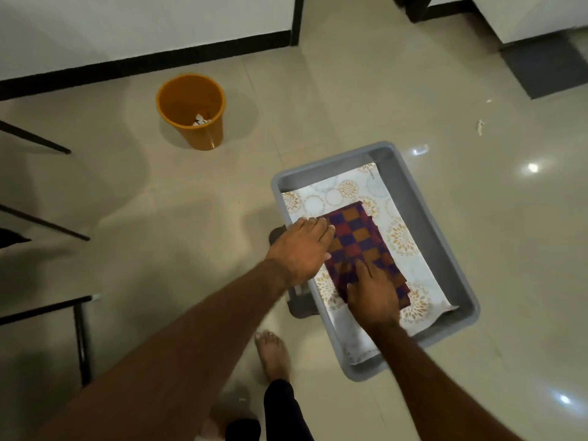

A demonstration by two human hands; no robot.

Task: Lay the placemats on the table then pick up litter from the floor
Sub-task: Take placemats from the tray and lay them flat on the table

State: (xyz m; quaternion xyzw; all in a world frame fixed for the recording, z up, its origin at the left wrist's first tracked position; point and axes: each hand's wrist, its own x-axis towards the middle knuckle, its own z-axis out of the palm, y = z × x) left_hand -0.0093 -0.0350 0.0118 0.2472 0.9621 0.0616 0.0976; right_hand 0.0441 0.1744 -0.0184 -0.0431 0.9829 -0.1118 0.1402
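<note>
A grey plastic bin (426, 214) stands on the tiled floor. Inside lies a white placemat with gold floral rings (334, 194), and on top of it a folded checkered placemat in purple, red and orange (359, 240). My left hand (302, 249) rests flat at the checkered mat's left edge, over the bin's rim. My right hand (374, 297) lies on the mat's near end with its fingers spread. A scrap of white litter (480, 127) lies on the floor at the right.
An orange waste bucket (192, 111) with paper scraps in it stands near the wall. Dark chair and table legs (81, 338) are at the left. A grey doormat (547, 70) lies at the upper right. My bare foot (273, 351) is beside the bin.
</note>
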